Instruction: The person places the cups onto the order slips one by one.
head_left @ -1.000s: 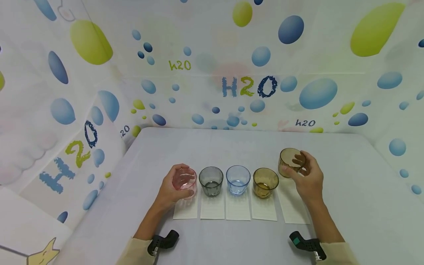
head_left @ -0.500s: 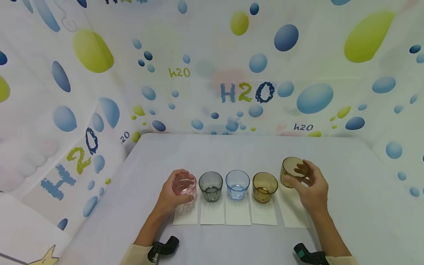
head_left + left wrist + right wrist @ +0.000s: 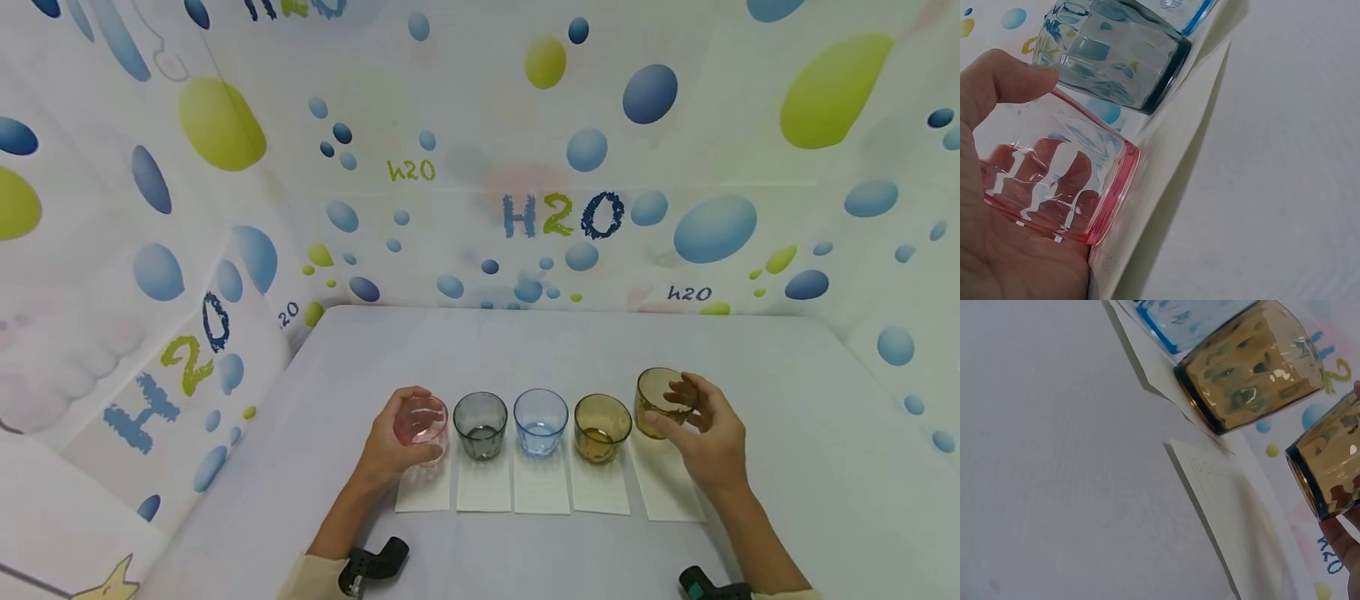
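My left hand (image 3: 384, 448) grips a pink glass tumbler (image 3: 424, 425) at the left end of a row, fingers round its far side and thumb at the front. In the left wrist view the tumbler's base (image 3: 1116, 194) is at a cream paper card. My right hand (image 3: 711, 442) holds a light amber tumbler (image 3: 654, 404) by its side at the right end. In the right wrist view this amber tumbler (image 3: 1325, 462) looks raised off the surface, beyond a card (image 3: 1229, 512). Between the hands stand a grey tumbler (image 3: 480, 429), a blue one (image 3: 540, 427) and a darker amber one (image 3: 602, 431).
Cream cards lie in a row, among them one before the grey tumbler (image 3: 483, 492) and one at the right end (image 3: 667, 487), set slightly askew. The white table (image 3: 555, 562) meets a backdrop (image 3: 465, 225) with printed drops behind.
My right hand has brought the light amber tumbler nearer to me and lower, towards the right-end card. The head view has tilted up. My left hand keeps its grip on the pink tumbler.
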`<control>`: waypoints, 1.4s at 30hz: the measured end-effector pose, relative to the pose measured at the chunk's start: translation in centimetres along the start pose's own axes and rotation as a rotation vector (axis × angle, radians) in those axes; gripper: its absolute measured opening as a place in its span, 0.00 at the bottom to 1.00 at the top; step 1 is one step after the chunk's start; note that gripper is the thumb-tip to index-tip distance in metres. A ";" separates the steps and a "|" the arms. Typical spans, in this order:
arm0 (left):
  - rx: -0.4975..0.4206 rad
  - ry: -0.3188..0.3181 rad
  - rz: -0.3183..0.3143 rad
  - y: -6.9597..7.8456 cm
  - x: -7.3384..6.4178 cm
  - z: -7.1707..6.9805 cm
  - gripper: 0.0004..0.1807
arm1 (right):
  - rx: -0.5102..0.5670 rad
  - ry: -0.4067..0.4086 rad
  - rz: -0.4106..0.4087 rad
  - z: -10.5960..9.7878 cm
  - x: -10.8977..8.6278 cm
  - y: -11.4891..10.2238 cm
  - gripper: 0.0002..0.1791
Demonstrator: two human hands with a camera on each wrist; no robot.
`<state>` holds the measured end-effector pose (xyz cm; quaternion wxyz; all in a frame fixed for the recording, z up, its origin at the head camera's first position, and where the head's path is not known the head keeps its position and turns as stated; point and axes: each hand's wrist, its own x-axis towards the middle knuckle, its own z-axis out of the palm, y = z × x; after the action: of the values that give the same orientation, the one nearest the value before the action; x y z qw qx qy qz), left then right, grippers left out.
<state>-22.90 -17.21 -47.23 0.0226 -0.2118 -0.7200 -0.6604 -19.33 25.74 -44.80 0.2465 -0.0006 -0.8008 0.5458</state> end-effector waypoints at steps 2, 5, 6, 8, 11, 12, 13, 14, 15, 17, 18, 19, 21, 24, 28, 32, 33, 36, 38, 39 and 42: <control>-0.007 -0.002 0.000 0.0 -0.1 0.1 0.41 | -0.018 -0.021 -0.038 -0.2 0.1 0.1 0.39; -0.012 -0.003 0.006 0.1 -0.1 0.1 0.42 | -0.048 -0.051 -0.091 -0.6 0.3 0.1 0.39; -0.013 -0.003 0.008 0.1 0.0 0.1 0.42 | -0.059 -0.062 -0.103 -0.7 0.4 0.0 0.40; -0.021 -0.003 0.010 0.1 0.0 0.1 0.42 | -0.084 -0.086 -0.115 -0.9 0.5 0.0 0.40; -0.023 0.000 0.003 0.1 0.0 0.1 0.43 | -0.126 -0.130 -0.114 -1.2 0.5 -0.1 0.40; -0.021 0.001 0.002 0.1 0.0 0.2 0.43 | -0.139 -0.145 -0.112 -1.3 0.5 -0.1 0.41; -0.019 0.001 0.000 0.1 0.0 0.2 0.43 | -0.155 -0.159 -0.112 -1.5 0.4 0.0 0.41; -0.016 0.001 -0.002 0.1 0.0 0.2 0.43 | -0.170 -0.172 -0.114 -1.7 0.4 0.0 0.41; -0.014 0.001 -0.003 0.1 0.0 0.2 0.42 | -0.185 -0.184 -0.115 -1.8 0.4 0.0 0.41; -0.017 -0.001 0.000 0.1 0.0 0.2 0.42 | -0.207 -0.206 -0.118 -2.1 0.4 0.0 0.41; -0.017 -0.002 0.004 0.1 0.0 0.2 0.42 | -0.216 -0.214 -0.122 -2.3 0.5 0.0 0.41; -0.017 -0.002 0.004 0.1 0.0 0.2 0.42 | -0.223 -0.222 -0.124 -2.4 0.5 0.0 0.41; -0.018 -0.001 0.005 0.0 0.0 0.2 0.42 | -0.238 -0.236 -0.128 -2.6 0.6 0.0 0.41; -0.021 0.004 0.000 0.0 0.0 0.2 0.43 | -0.258 -0.251 -0.139 -2.7 0.6 0.1 0.39; -0.023 0.010 -0.009 0.0 0.0 0.2 0.43 | -0.277 -0.268 -0.149 -2.8 0.4 0.4 0.39; -0.015 0.006 0.000 0.0 0.0 0.1 0.43 | -0.270 -0.278 -0.165 -2.7 0.4 0.8 0.39; -0.014 0.005 0.002 0.0 0.0 0.1 0.43 | -0.264 -0.279 -0.169 -2.7 0.4 0.8 0.38; -0.017 0.004 0.002 0.0 -0.1 0.0 0.43 | -0.255 -0.282 -0.183 -2.6 0.4 1.0 0.38; -0.018 0.005 -0.003 0.0 -0.1 0.0 0.43 | -0.251 -0.287 -0.187 -2.6 0.3 1.1 0.38; -0.015 0.005 -0.005 0.0 -0.1 0.0 0.43 | -0.252 -0.289 -0.188 -2.6 0.3 1.2 0.38; -0.010 0.004 -0.007 0.0 -0.1 0.1 0.43 | -0.248 -0.296 -0.187 -2.7 0.2 1.2 0.37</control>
<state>-22.80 -17.15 -47.26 0.0206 -0.2080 -0.7175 -0.6644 -18.80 28.66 -45.02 0.1739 0.1238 -0.8858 0.4120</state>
